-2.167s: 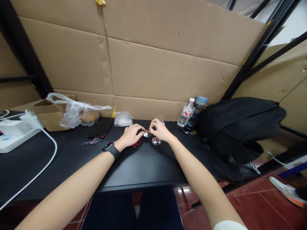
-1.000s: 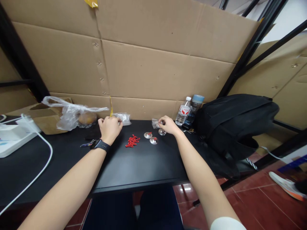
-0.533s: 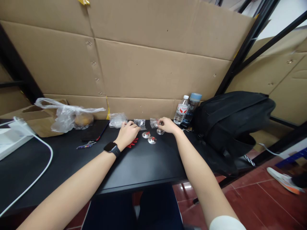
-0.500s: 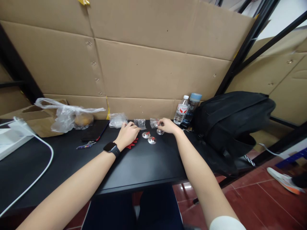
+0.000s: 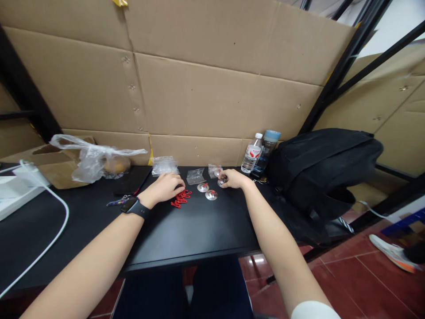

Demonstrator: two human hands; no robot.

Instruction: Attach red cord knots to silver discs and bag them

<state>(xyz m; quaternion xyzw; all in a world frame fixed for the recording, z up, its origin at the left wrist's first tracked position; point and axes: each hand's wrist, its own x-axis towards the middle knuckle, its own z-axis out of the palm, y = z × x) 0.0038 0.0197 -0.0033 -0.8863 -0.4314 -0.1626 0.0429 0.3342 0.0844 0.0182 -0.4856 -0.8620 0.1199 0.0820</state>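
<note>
My left hand [image 5: 168, 187], with a black watch on its wrist, is at the left edge of a pile of red cords [image 5: 181, 199]. Its fingers curl down, and whatever lies between their tips is hidden. Beyond the pile, my right hand [image 5: 233, 178] has its fingers closed on a shiny small metal cymbal [image 5: 222, 182], partly covered by the fingertips. Two more domed cymbals, a farther one [image 5: 202, 187] and a nearer one [image 5: 211, 195], lie between the hands with red at their centres. A flat clear bag [image 5: 195, 176] rests behind them.
A stack of clear bags [image 5: 164, 165] lies behind my left hand. A smaller clear packet [image 5: 214, 170] is by my right fingers. A water bottle [image 5: 251, 155], a blue-lidded bottle [image 5: 267, 150] and a black backpack [image 5: 322, 173] stand right. Left are a tied plastic bag [image 5: 89, 161] and white cable [image 5: 64, 221].
My left hand has drawn back to the left, uncovering more red cords. The flat clear bag has shifted slightly and lies more spread out. My right hand stays at the cymbal.
</note>
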